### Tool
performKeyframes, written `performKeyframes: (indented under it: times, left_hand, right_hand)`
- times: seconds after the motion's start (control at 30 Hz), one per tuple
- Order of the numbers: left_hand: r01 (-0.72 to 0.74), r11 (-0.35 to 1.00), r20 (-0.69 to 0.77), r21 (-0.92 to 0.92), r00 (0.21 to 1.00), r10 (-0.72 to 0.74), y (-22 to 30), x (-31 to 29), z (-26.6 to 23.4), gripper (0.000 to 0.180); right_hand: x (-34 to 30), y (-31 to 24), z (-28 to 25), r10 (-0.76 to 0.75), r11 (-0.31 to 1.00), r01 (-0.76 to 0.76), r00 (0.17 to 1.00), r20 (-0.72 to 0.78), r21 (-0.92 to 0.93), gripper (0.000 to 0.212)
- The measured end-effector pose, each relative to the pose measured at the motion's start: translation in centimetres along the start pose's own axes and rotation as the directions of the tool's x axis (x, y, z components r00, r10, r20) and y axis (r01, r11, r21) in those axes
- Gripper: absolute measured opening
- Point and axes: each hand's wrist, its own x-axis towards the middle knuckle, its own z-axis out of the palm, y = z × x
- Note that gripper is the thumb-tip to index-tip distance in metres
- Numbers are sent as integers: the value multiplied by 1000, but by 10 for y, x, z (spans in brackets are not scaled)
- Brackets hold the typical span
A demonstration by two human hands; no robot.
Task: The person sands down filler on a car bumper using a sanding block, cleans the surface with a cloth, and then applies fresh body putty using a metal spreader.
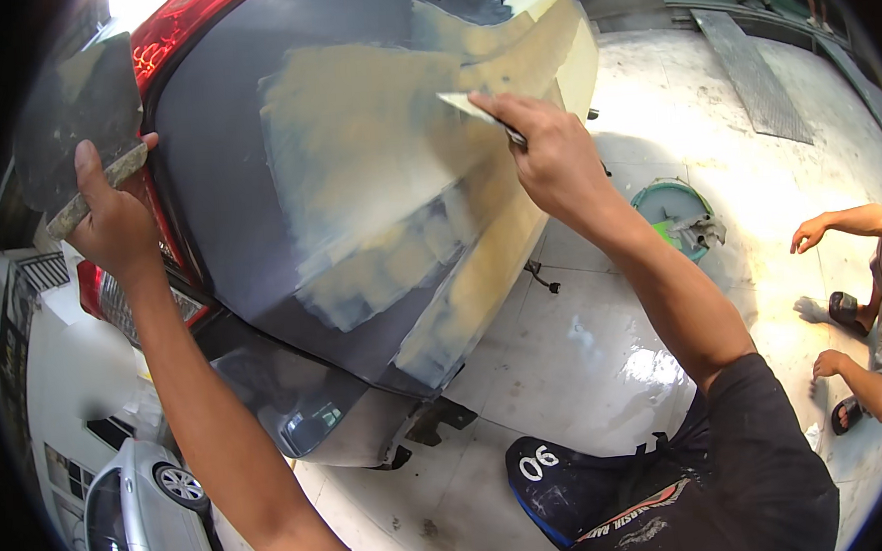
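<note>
A dark grey car body panel (pixel 217 148) fills the middle, with broad smears of tan and bluish filler (pixel 354 130) over it. My right hand (pixel 558 148) grips a putty knife (pixel 472 107), its pale blade just over the upper right of the smeared area; whether the edge touches the surface I cannot tell. My left hand (pixel 118 231) is closed on the thick, crusted edge of a dark flat putty board (pixel 79 120), raised at the left beside the red tail light (pixel 174 40). A little tan filler shows near the board's top.
A green-rimmed bucket (pixel 673 203) of greyish water stands on the tiled floor to the right, a rag over its rim. Another person (pixel 877 322) crouches at the far right. A metal ramp (pixel 753 75) lies at the upper right. A silver car (pixel 150 520) is parked at the lower left.
</note>
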Motion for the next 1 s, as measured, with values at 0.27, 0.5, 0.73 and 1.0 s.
performKeyframes:
  times: [0.27,0.5,0.73,1.0]
  left_hand:
    - [1,999,-6,49,1000,-1,1,2,-4,28]
    - [-18,985,-24,171,999,23,0,3,-4,25]
    - [-36,981,-31,188,999,42,-3,2,-5,27]
    - [-193,919,48,344,981,189,-1,1,-2,31]
  right_hand:
    - [30,16,48,-77,993,45,951,-298,-113,47]
    - [5,5,64,-136,980,92,957,-257,-177,52]
    - [32,18,13,14,1000,-14,998,-61,-7,50]
    - [29,15,31,-102,990,86,984,-146,-114,52]
